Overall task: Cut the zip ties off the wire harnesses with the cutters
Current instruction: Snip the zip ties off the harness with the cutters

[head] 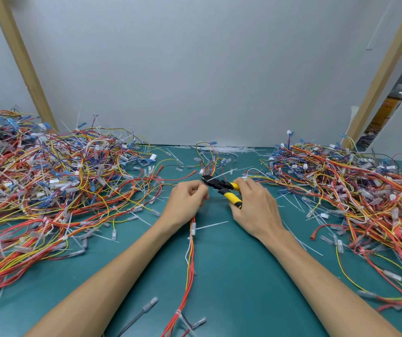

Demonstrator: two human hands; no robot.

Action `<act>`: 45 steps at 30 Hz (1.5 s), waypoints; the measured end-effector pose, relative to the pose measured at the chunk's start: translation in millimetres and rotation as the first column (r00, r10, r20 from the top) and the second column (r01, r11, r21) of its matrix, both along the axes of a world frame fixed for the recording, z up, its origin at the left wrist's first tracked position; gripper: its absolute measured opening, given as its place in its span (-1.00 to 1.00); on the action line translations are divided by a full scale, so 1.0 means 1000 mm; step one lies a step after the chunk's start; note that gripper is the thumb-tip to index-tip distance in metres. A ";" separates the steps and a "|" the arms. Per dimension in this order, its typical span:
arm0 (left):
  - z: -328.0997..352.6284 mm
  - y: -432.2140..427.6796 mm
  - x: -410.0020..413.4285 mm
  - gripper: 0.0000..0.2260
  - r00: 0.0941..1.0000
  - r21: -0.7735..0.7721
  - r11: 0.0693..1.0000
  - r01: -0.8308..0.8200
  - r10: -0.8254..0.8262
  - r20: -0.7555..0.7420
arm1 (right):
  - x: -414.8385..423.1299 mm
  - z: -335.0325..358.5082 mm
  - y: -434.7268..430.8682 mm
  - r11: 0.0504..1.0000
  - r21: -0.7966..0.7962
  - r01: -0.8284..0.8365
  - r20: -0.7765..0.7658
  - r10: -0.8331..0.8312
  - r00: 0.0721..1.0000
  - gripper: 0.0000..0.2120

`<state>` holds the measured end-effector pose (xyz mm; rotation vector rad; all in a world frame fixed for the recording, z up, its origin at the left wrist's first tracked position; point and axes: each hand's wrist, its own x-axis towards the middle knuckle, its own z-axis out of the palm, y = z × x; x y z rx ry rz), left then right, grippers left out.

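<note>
A wire harness (191,249) was pinched by the left hand's (187,200) fingers, and the cutters (221,187) just beside it were gripped by the right hand's (255,205) fingers.

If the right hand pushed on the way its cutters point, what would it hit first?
Probably the wire harness pinched by the left hand: the cutters in the right hand aim their nose at it. Depth is unclear.
</note>
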<state>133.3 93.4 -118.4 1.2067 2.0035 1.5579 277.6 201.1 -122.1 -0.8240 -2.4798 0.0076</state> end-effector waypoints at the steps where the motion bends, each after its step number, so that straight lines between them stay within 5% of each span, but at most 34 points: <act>1: 0.000 0.000 0.000 -0.74 1.000 0.000 1.000 0.001 -0.001 0.003 | 0.000 0.000 0.000 1.000 -0.005 -0.008 -0.006 0.007 1.000 -0.65; 8: 0.001 -0.001 0.001 -0.77 1.000 -0.001 1.000 0.009 -0.009 0.005 | 0.000 0.003 -0.002 1.000 -0.023 0.004 -0.002 -0.004 1.000 -0.81; 45: 0.002 -0.001 0.002 -0.73 0.999 -0.023 1.000 0.000 -0.001 -0.038 | 0.000 0.004 -0.002 0.999 0.006 0.053 0.010 -0.053 0.999 -0.76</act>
